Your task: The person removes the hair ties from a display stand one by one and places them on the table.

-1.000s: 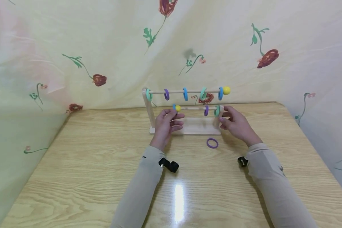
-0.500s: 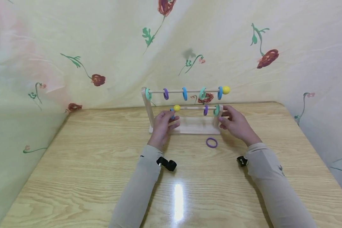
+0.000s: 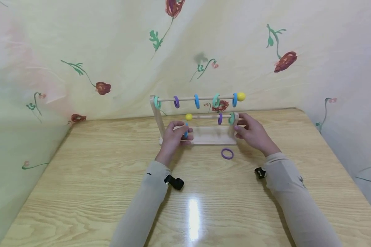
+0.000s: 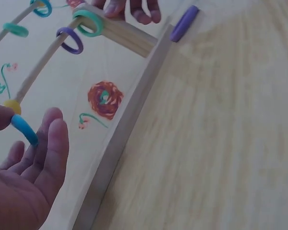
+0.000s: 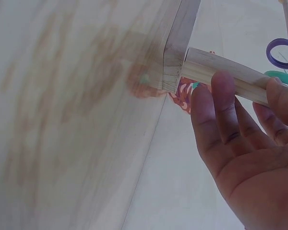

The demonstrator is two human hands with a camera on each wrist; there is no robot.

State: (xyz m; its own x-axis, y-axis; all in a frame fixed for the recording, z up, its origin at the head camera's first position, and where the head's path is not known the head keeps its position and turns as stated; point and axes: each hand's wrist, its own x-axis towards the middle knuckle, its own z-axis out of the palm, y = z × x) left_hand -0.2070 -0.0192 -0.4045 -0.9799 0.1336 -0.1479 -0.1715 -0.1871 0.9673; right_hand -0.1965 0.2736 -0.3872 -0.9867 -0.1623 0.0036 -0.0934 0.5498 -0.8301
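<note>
My left hand (image 3: 171,138) pinches a blue ring (image 4: 24,130) between thumb and fingers. The ring is off the lower rod (image 3: 204,117), just below the yellow ball (image 3: 189,117) at that rod's left end. My right hand (image 3: 254,134) grips the short wooden post (image 5: 221,72) of the ring stand, its thumb on one side and fingers on the other. A purple ring (image 3: 220,119) and a mint-green ring (image 3: 231,119) hang on the lower rod near that post. A loose purple ring (image 4: 185,24) lies on the table in front of the stand base (image 3: 211,136).
The upper rod (image 3: 185,99) carries several blue, mint and purple rings and ends in a yellow ball (image 3: 241,96) on the right. A taller post (image 3: 157,115) supports it on the left. Flower-patterned cloth (image 3: 126,51) hangs behind the wooden table (image 3: 96,178).
The blue ring has come off the lower rod past the yellow ball, and my left hand has drawn it slightly left and down. My right hand keeps its grip on the short post.
</note>
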